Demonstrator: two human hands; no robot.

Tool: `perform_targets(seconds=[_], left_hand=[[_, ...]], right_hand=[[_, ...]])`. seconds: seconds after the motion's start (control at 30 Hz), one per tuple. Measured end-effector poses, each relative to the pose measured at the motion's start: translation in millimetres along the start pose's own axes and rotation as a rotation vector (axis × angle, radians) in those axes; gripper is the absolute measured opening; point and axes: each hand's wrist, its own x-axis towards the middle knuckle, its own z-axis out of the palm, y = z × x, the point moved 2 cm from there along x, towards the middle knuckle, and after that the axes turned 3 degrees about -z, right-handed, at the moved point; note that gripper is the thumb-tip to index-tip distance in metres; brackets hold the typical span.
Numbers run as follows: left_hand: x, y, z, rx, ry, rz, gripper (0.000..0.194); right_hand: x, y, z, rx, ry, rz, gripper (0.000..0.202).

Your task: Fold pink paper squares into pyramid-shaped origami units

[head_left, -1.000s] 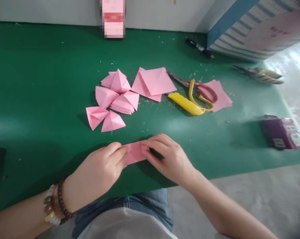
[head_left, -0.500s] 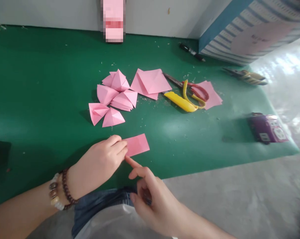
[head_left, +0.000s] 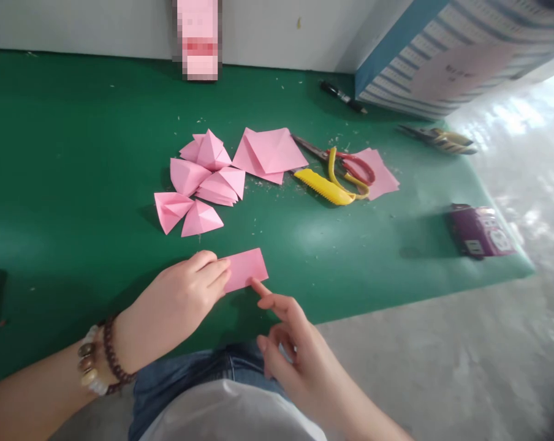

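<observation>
A pink sheet of paper [head_left: 244,269], folded into a narrow rectangle, lies flat near the table's front edge. My left hand [head_left: 185,285], with bead bracelets on its wrist, pins the paper's left end down under bent fingers held together. That end is hidden beneath them. With its index finger stretched out, my right hand [head_left: 295,337] touches the lower edge of the paper near the right corner. Its thumb and other fingers are loosely curled, with nothing in them. Beyond the paper lie several folded pink paper pieces [head_left: 202,217] in a cluster.
Pink paper squares [head_left: 277,150] lie behind, beside red-handled scissors [head_left: 362,168] and a yellow-handled cutting tool [head_left: 325,187]. More pink paper [head_left: 382,174] is under the handles. Farther right are a black pen [head_left: 341,97], pliers [head_left: 442,138], a purple box [head_left: 481,231] and a striped box [head_left: 410,67].
My right index finger has slid rightward along the paper's lower edge, from beside my left fingers to near the right corner. The left hand still pins the paper; the view has shifted slightly.
</observation>
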Motion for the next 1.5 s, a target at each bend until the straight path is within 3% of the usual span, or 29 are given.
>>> perform_targets(seconds=[0.27,0.37,0.47,0.5,0.6,0.73,0.9,1.17,1.23,1.33,1.4,1.5], left_hand=[[0,-3,1.1,-0.05,-0.007,0.018,0.023],[0,-8,0.4,-0.125,-0.039,0.004,0.024],[0,-13,0.0,-0.211,-0.093,-0.02,0.038],[0,-14,0.0,-0.229,-0.109,-0.023,0.042],[-1,-18,0.0,-0.252,-0.13,-0.017,0.046],[0,-19,0.3,-0.266,-0.138,-0.008,0.044],[2,-18,-1.4,-0.26,-0.126,0.003,0.03],[5,-17,-6.2,-0.252,-0.126,-0.004,0.027],[5,-17,-5.6,-0.239,-0.131,0.004,0.027],[2,-17,-2.4,-0.236,-0.141,0.012,0.027],[1,-16,-0.5,-0.251,-0.128,-0.001,0.026],[1,-15,0.7,-0.288,-0.099,-0.053,0.019]], right_hand=[[-10,13,-19,-0.04,0.158,0.002,0.02],[-4,11,-27,-0.206,0.314,-0.129,0.014],[13,4,-28,-0.487,0.519,-0.353,0.007],[20,2,-25,-0.579,0.534,-0.416,0.007],[41,-2,-12,-0.819,0.509,-0.471,0.015],[51,-3,4,-0.953,0.474,-0.478,0.023],[50,-10,20,-0.964,0.442,-0.52,0.025],[58,-19,56,-0.891,0.49,-0.598,0.027],[56,-23,60,-0.82,0.448,-0.619,0.028],[51,-26,43,-0.604,0.351,-0.646,0.02],[49,-22,16,-0.525,0.435,-0.584,0.01],[48,-5,-27,-0.609,0.64,-0.385,0.015]])
